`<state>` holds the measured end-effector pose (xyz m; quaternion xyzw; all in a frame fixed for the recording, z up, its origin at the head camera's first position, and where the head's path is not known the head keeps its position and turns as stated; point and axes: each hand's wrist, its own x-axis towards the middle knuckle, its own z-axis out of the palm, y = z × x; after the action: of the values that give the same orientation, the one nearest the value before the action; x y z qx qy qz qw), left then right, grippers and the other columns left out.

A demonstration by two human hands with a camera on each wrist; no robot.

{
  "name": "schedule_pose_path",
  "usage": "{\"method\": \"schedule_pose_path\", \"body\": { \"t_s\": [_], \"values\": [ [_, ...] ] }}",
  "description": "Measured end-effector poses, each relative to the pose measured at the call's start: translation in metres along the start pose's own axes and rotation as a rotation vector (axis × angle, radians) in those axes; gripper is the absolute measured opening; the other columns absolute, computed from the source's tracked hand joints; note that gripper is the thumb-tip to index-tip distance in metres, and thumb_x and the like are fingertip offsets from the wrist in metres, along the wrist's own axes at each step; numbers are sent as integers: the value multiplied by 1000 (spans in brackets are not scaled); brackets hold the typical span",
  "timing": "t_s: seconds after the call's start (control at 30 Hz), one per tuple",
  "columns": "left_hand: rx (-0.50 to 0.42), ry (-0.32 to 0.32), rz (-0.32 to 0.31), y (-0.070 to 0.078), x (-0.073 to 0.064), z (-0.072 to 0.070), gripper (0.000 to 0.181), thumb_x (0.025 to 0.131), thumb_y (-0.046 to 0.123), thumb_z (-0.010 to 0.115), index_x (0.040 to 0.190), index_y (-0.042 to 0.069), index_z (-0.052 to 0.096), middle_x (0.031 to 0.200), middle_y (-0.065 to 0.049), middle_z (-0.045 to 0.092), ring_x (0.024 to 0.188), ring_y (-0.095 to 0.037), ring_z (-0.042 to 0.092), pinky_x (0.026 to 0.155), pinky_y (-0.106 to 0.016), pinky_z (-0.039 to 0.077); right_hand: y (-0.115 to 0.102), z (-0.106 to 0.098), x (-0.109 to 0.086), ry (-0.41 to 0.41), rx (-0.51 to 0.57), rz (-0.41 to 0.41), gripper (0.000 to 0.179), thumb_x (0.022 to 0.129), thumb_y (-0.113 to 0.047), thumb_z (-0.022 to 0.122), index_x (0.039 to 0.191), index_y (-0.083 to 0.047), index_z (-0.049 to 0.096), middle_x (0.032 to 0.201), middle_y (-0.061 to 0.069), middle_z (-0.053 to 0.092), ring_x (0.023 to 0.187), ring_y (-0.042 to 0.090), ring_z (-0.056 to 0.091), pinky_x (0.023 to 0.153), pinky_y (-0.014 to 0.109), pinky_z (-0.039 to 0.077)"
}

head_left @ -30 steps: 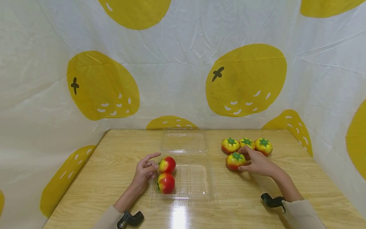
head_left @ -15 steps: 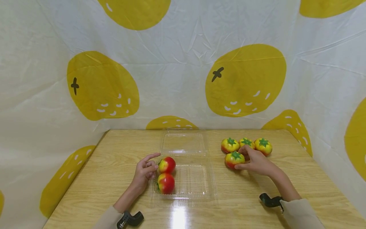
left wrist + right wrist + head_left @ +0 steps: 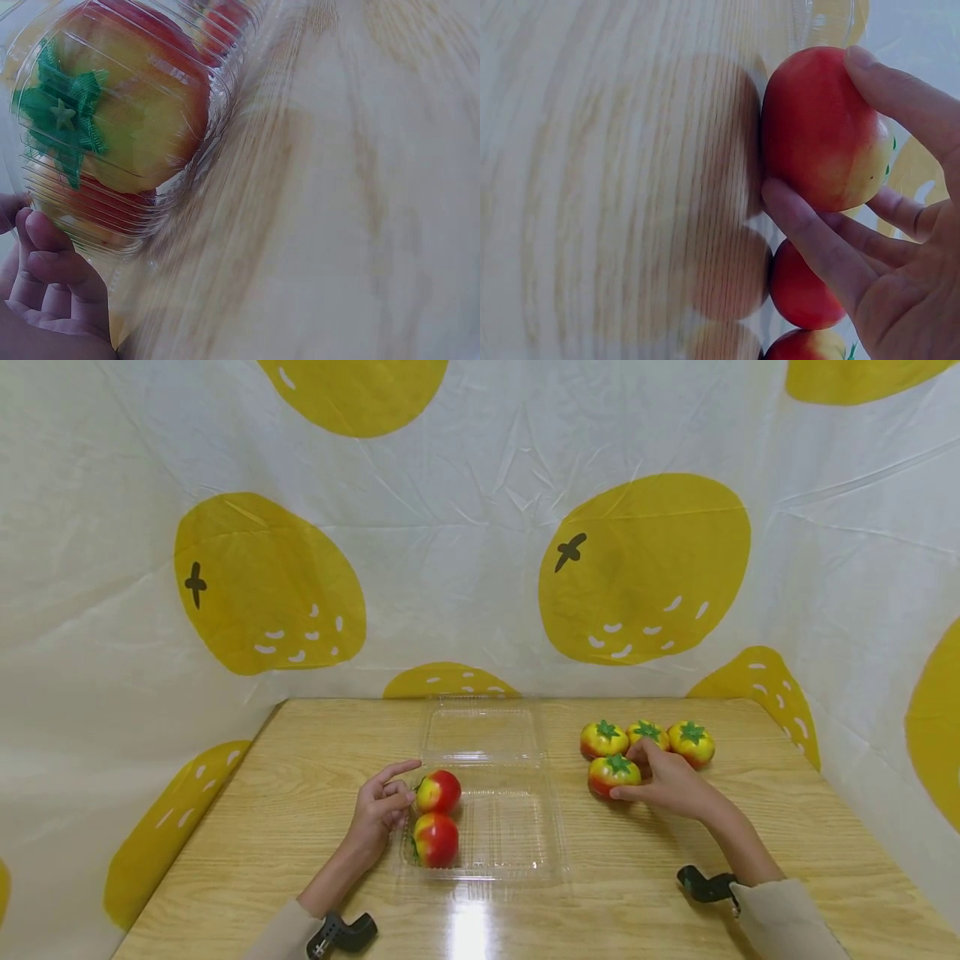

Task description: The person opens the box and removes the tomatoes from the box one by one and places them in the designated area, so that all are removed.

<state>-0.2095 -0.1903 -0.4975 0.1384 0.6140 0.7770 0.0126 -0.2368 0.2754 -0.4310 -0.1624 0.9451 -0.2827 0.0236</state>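
Note:
A clear plastic clamshell container (image 3: pixel 510 833) lies with its lid folded back, and two red-and-yellow tomatoes (image 3: pixel 437 841) sit along its left side. My left hand (image 3: pixel 377 810) pinches the container's left rim near the far tomato. In the left wrist view, its curled fingers (image 3: pixel 56 262) meet the clear edge below a tomato (image 3: pixel 142 105) with a green leafy top. My right hand (image 3: pixel 671 781) holds another tomato (image 3: pixel 611 774) between thumb and fingers, low at the table. From the right wrist, that tomato (image 3: pixel 817 127) shows its red side, with a fingertip by its underside.
Behind the held tomato, a row of three more tomatoes (image 3: pixel 692 743) stands on the wooden table (image 3: pixel 315 752). The container's open lid (image 3: pixel 483 732) reaches toward the back edge. A fruit-print cloth (image 3: pixel 457 577) encloses the table's back and sides.
My right hand has shifted slightly left and away from me, and the tomato in its grip has moved with it. The left hand and the container have stayed put.

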Motion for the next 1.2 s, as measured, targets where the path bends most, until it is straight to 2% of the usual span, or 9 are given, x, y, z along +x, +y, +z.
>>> {"method": "schedule_pose_path", "body": {
  "t_s": [0.13, 0.43, 0.67, 0.77, 1.0, 1.2],
  "values": [
    [10, -3, 4, 0, 0, 0, 52, 94, -4, 56, 144, -13, 45, 67, 6, 55, 51, -5, 48, 46, -15, 38, 2, 1, 0, 9, 9, -12, 71, 83, -46, 85, 122, 3, 51, 119, 22, 66, 107, 30, 65, 92, 48, 55],
    [-14, -8, -3, 1, 0, 0, 53, 94, -4, 57, 145, -13, 45, 69, 6, 56, 53, -4, 48, 48, -15, 42, 4, -2, -2, -2, 45, -18, 75, 84, -45, 84, 130, 4, 51, 123, 22, 67, 112, 35, 66, 92, 50, 57],
    [-21, -4, -6, 1, 0, 1, 53, 93, -3, 58, 144, -10, 47, 70, 6, 58, 53, -5, 49, 49, -16, 44, 4, -8, -3, -15, 114, -25, 74, 85, -37, 84, 133, 7, 48, 124, 26, 66, 110, 37, 67, 87, 44, 62],
    [-20, -3, -6, 1, 1, 1, 53, 93, -3, 58, 145, -10, 47, 70, 6, 58, 53, -5, 48, 49, -16, 43, 4, -10, -3, 0, 128, -34, 73, 86, -34, 84, 134, 9, 48, 125, 27, 65, 112, 40, 67, 87, 43, 62],
    [-16, -6, -3, 1, 1, 0, 53, 93, -3, 58, 145, -11, 46, 70, 6, 58, 53, -5, 49, 48, -15, 43, -7, -19, -3, 78, 88, -71, 67, 87, -30, 84, 132, 7, 52, 129, 28, 63, 119, 45, 64, 95, 55, 57],
    [-17, -12, 1, 2, 0, 0, 53, 94, -3, 58, 145, -11, 46, 70, 6, 58, 53, -5, 49, 48, -15, 44, -20, -25, -2, 121, 87, -124, 64, 87, -26, 84, 133, 6, 53, 127, 27, 64, 118, 46, 64, 91, 52, 60]
  ]
}}
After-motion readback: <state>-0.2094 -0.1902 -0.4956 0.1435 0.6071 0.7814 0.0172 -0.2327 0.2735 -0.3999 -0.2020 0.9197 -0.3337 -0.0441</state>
